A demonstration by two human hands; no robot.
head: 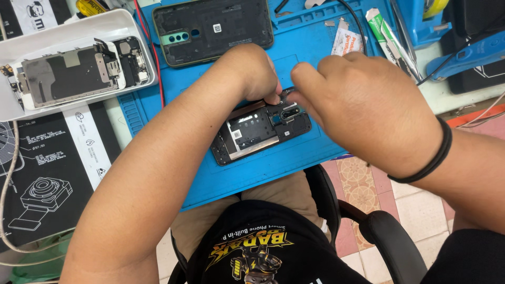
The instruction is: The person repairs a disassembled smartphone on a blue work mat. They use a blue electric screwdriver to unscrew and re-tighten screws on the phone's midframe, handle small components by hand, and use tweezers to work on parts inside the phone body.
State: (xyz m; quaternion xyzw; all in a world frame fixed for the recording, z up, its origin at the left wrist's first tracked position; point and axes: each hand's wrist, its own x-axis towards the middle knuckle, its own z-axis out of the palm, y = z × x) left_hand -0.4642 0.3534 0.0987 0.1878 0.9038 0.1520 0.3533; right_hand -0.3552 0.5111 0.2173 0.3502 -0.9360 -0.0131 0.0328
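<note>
Nearest the lens, a black printed shirt [263,252] and the black chair arm [392,242] fill the bottom edge. At far left a white tray [68,29] holds a stripped phone frame [79,71]. On the blue mat [263,173] covering the bench, a dark back cover [213,29] lies above the opened phone [260,131]. The left hand [252,71] pinches its fingertips together at the phone's top edge; the right hand [368,110], wearing a black wristband [434,155], curls closed just beside it, what it grips hidden.

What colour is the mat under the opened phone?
Blue; the mat shows best in the head view, beneath the opened phone.
</note>
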